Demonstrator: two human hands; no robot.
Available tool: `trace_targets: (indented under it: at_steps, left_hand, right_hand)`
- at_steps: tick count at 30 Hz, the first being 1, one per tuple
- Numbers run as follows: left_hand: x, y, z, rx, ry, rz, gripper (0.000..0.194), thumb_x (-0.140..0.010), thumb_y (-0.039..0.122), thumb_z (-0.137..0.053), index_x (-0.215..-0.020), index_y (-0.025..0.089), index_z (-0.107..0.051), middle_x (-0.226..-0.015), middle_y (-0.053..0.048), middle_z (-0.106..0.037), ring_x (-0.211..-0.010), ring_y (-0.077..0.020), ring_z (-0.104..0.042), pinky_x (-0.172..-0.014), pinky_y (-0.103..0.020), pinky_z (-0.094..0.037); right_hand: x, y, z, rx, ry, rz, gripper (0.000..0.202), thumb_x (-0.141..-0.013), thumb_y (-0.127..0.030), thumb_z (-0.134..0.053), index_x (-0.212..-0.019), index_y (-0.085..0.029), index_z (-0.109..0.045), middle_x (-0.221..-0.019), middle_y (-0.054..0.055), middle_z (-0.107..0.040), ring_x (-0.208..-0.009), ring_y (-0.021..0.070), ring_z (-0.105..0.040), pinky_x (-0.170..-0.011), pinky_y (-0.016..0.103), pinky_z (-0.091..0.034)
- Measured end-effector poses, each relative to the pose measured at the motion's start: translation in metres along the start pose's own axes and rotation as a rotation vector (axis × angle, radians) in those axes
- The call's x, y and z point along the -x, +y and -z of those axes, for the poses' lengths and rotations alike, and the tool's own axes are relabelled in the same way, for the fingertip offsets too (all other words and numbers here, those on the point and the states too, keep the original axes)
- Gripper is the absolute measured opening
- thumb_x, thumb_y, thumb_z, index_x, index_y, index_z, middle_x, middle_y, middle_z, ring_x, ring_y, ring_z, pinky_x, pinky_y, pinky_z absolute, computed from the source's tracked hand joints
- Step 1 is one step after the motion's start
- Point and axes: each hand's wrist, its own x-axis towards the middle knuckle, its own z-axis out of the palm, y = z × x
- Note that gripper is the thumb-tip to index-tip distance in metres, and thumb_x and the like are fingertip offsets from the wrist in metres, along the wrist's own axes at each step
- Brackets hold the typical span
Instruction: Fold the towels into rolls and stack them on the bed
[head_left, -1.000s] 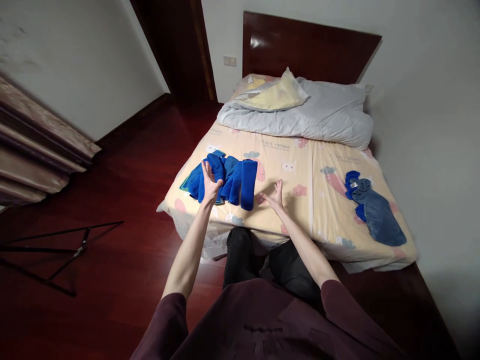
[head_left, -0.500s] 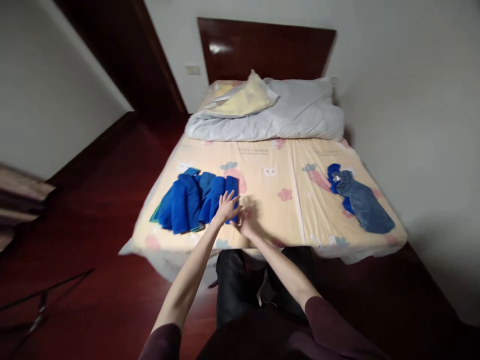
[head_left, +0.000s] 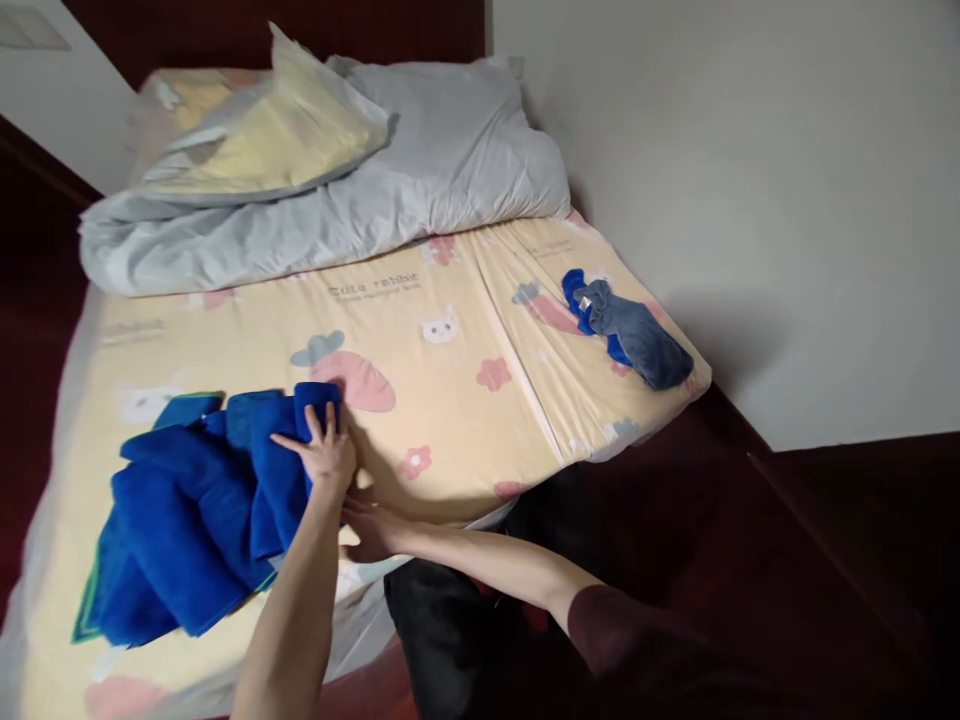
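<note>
Several blue cloths (head_left: 187, 510) with green edging lie folded and overlapping on the left part of the bed. My left hand (head_left: 328, 457) rests on the rightmost blue fold, its fingers spread apart. Just below and to the right, my right hand (head_left: 373, 530) touches the near right edge of the same cloth, fingers apart, their tips partly hidden beside the left forearm. A grey-blue cloth (head_left: 646, 340) lies bunched over a blue cloth (head_left: 575, 290) at the right side of the bed.
The bed's patterned sheet (head_left: 442, 400) shows carrots and flowers. A rolled grey quilt (head_left: 465, 150) and a yellow cloth (head_left: 300, 135) lie at its head. A white wall (head_left: 750, 200) stands to the right. The person's dark trousers (head_left: 450, 630) are against the near edge.
The view has come closer to the bed and turned, so the cloths appear larger and further left. Both hands remain at the right end of the blue cloths.
</note>
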Motion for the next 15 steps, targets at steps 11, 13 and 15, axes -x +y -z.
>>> trace_targets:
  at_steps: [11, 13, 15]
  left_hand:
    - [-0.008, -0.03, 0.006, -0.335, -0.044, 0.154, 0.077, -0.099, 0.018, -0.03, -0.169, 0.051, -0.03, -0.177, 0.017, -0.009, -0.167, -0.0146, 0.019, -0.125, -0.077, -0.003]
    - [-0.008, -0.029, 0.006, -0.347, -0.039, 0.166, 0.08, -0.098, 0.017, -0.029, -0.169, 0.052, -0.024, -0.175, 0.02, -0.006, -0.166, -0.0125, 0.02, -0.126, -0.074, -0.001]
    - [-0.004, -0.023, 0.007, -0.333, -0.032, 0.162, 0.084, -0.096, 0.016, -0.031, -0.171, 0.049, -0.018, -0.175, 0.018, -0.007, -0.166, -0.0124, 0.019, -0.127, -0.071, 0.001]
  right_hand:
    - [0.12, 0.042, 0.156, -0.195, 0.39, 0.038, 0.038, -0.095, -0.03, -0.07, -0.133, -0.022, -0.073, -0.138, 0.01, -0.075, -0.123, 0.0248, -0.074, -0.102, 0.037, -0.062]
    - [0.181, 0.064, 0.236, -0.024, 0.752, -0.181, 0.027, -0.097, -0.027, -0.063, -0.118, -0.018, -0.077, -0.123, 0.012, -0.079, -0.106, 0.0223, -0.077, -0.093, 0.034, -0.063]
    - [0.24, 0.084, 0.314, 0.281, 1.073, -0.443, 0.028, -0.093, -0.021, -0.059, -0.114, -0.016, -0.077, -0.117, 0.013, -0.078, -0.1, 0.0218, -0.075, -0.091, 0.033, -0.063]
